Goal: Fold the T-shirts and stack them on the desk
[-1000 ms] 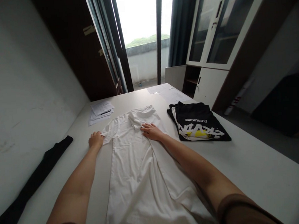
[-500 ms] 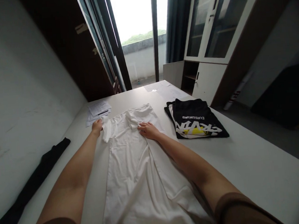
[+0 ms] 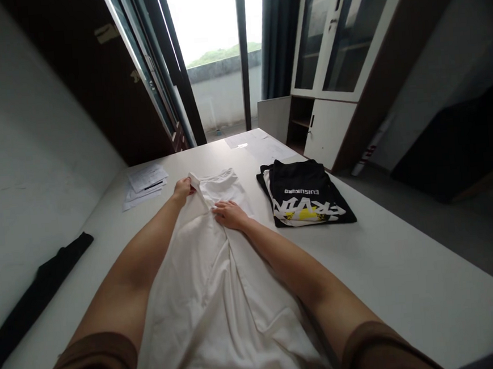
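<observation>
A long white garment stretches over the table from its far, gathered edge, which looks like an elastic waistband, to the near edge of the view. At its far left corner my left hand is closed on the cloth, lifting that side and turning it inward. My right hand rests palm down on the garment near the middle, close to the folded-over part, with its fingers stretched out. Creases fan from below the right hand towards me. The garment's near end runs out of view.
Folded black clothes with white and yellow print lie in a stack at the right. Papers and a pen are at the far left. A dark cloth lies along the wall. The white table ends at a slanting right edge.
My left hand has moved right and inward, folding the garment's left side towards the middle. My right hand stays on the cloth. The view has turned slightly, shifting the surroundings left.
</observation>
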Available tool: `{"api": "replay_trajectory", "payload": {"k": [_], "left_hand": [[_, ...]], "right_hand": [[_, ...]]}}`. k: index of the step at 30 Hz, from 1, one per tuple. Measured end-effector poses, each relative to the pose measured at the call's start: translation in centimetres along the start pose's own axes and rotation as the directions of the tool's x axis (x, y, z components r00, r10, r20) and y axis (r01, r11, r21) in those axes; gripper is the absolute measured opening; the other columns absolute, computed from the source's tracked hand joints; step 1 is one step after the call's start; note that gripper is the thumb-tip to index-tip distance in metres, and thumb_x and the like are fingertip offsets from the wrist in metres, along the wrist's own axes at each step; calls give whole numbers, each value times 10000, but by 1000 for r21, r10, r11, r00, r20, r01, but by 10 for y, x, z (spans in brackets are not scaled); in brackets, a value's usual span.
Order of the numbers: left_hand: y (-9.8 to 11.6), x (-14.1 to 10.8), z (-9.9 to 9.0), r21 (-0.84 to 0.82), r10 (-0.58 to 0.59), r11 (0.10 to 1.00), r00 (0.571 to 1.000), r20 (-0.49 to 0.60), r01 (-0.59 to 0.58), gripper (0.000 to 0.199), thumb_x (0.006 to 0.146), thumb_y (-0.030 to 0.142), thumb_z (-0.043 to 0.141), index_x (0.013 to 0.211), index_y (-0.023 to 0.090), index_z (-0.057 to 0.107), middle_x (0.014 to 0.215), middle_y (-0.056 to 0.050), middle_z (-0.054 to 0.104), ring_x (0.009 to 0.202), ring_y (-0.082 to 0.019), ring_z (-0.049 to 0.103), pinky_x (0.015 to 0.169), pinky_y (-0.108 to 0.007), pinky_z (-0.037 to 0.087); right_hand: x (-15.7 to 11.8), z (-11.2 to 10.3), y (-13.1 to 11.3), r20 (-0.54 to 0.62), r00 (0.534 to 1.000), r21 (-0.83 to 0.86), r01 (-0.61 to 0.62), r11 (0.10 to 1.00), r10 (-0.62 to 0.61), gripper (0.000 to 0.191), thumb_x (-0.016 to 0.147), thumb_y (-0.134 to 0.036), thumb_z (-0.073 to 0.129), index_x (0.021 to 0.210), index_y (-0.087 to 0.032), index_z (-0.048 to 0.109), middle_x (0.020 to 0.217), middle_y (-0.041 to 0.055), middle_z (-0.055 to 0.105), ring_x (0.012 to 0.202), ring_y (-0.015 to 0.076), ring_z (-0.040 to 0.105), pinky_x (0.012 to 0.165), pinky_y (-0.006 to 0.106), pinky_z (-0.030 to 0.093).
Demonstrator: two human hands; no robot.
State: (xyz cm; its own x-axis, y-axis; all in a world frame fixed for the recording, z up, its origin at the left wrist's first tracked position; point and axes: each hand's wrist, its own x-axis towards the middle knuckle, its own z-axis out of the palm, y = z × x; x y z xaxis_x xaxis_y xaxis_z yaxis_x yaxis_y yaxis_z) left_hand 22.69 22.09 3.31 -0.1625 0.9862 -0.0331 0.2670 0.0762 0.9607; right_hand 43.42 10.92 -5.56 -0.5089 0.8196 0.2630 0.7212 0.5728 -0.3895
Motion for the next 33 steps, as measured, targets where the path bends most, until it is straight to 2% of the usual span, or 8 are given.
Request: {"api": "replay_trajectory", "payload": {"k": [7, 11, 14, 17, 20, 24, 28, 33], "left_hand": [[37, 12, 49, -72, 44, 997, 998, 53, -40, 227, 960, 395, 507, 893, 190, 576, 763, -2, 636, 708, -147, 625, 793, -336, 499], [51, 7, 76, -123, 82, 990, 990, 118, -67, 231, 962, 403, 513, 935, 185, 583, 855, -37, 691, 877, -203, 685, 926, -443, 450], [48, -6, 86, -115, 100, 991, 962, 252, -73, 240, 948, 416, 522, 925, 187, 590, 1006, -87, 737, 1047, -250, 680, 992, -511, 393], [36, -18, 82, -61, 80, 996, 887, 455, -58, 225, 906, 419, 572, 939, 203, 623, 1188, -112, 731, 1149, -261, 643, 1003, -514, 381], [22, -25, 66, -5, 53, 998, 876, 480, -58, 256, 845, 431, 633, 979, 212, 639, 1201, -121, 730, 1096, -246, 652, 942, -441, 438], [7, -35, 35, 181, 79, 974, 956, 284, -134, 231, 832, 397, 597, 907, 184, 644, 998, -112, 750, 902, -217, 663, 840, -351, 477], [-14, -76, 1, 415, 163, 865, 941, 296, -280, 163, 826, 337, 590, 851, 207, 686, 893, -80, 727, 877, -248, 656, 839, -352, 472], [-45, -167, -29, 702, 152, 533, 869, 470, -473, 189, 894, 405, 551, 927, 261, 670, 959, -76, 712, 883, -264, 654, 800, -371, 456]], "right_hand": [[1, -2, 0, -31, 999, 32, 9, 999, -8, 283, 987, -346, 572, 1222, -278, 714, 1277, 57, 686, 1298, 228, 550, 1149, 394, 330], [5, -4, 6, -122, 975, 128, -172, 977, 188, 318, 1025, -370, 476, 1083, -240, 759, 1139, 77, 741, 1072, 222, 666, 957, 302, 464], [8, -7, 19, -263, 853, 319, -364, 875, 450, 428, 1054, -367, 325, 1067, -215, 725, 1061, 76, 755, 964, 207, 695, 837, 275, 496], [8, -11, 33, -315, 721, 526, -409, 746, 617, 531, 1060, -338, 145, 1241, -207, 627, 1080, 77, 747, 915, 181, 709, 800, 265, 506], [8, -14, 37, -308, 664, 591, -427, 684, 681, 523, 1059, -376, 132, 1453, -223, 440, 1111, 81, 732, 893, 193, 712, 794, 288, 515], [7, -11, 25, -318, 766, 330, -463, 823, 559, 510, 999, -396, 459, 1480, -233, 420, 1175, 103, 680, 1020, 250, 669, 887, 331, 499], [7, -2, 14, -223, 895, 82, -379, 922, 388, 347, 1005, -288, 462, 1321, -247, 599, 1185, 125, 648, 1102, 271, 605, 944, 347, 465], [9, -3, 15, -266, 881, 95, -381, 920, 392, 276, 980, -245, 478, 1163, -222, 684, 1097, 123, 651, 1083, 271, 558, 983, 369, 448]]}}
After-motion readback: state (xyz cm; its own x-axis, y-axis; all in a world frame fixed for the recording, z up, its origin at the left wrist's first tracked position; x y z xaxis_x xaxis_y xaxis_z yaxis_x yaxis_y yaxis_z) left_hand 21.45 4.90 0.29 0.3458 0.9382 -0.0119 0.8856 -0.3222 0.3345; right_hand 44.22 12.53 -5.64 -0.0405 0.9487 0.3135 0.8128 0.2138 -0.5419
